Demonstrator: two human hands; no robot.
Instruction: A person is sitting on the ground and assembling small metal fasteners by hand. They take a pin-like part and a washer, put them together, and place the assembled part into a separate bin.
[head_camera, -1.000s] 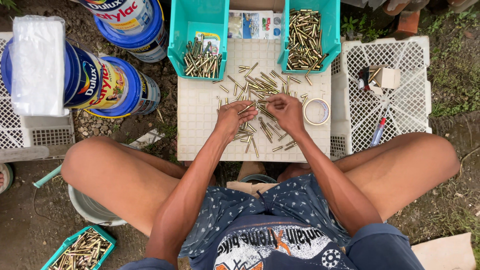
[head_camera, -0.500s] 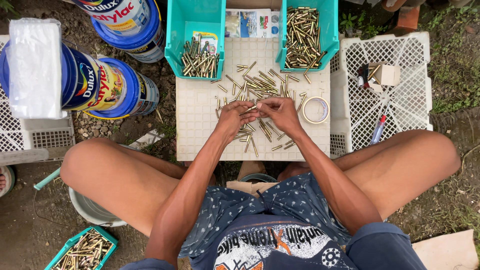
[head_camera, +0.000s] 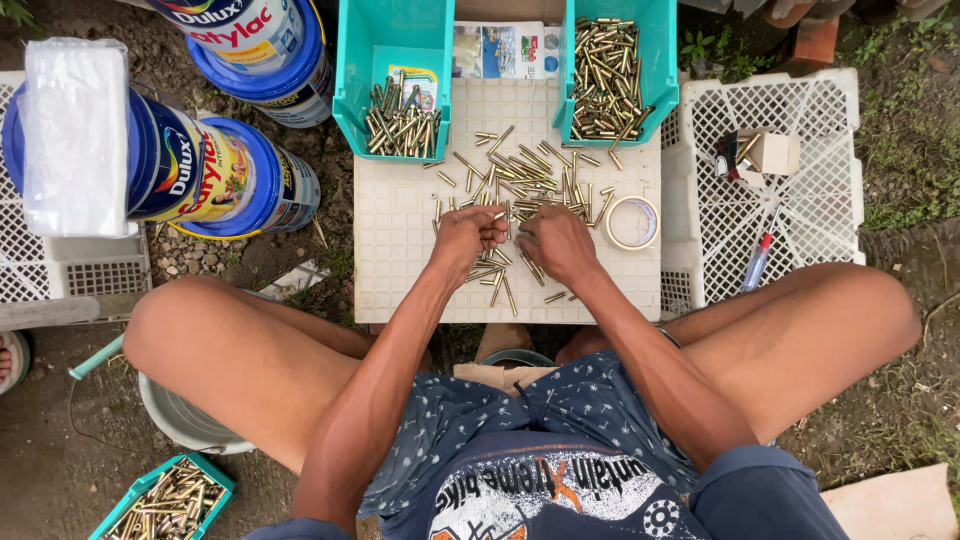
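Several small brass tubes (head_camera: 520, 180) lie scattered on a white upturned crate (head_camera: 400, 260) between my knees. My left hand (head_camera: 468, 235) and my right hand (head_camera: 552, 240) meet over the near side of the pile, fingertips pinched on brass tubes. A few tubes stick out from under both hands. Two teal bins stand at the crate's far edge: the left bin (head_camera: 395, 75) holds a small heap of tubes, the right bin (head_camera: 615, 70) is fuller.
A tape roll (head_camera: 632, 222) lies right of the pile. Blue paint buckets (head_camera: 220, 175) and a white bag (head_camera: 75, 135) sit at left. A white crate (head_camera: 790, 190) at right holds a small box and a pen. Another teal bin of tubes (head_camera: 165, 500) rests by my left leg.
Both hands have stayed over the pile, fingers working together; the hands have shifted only slightly and the view has tilted a little.
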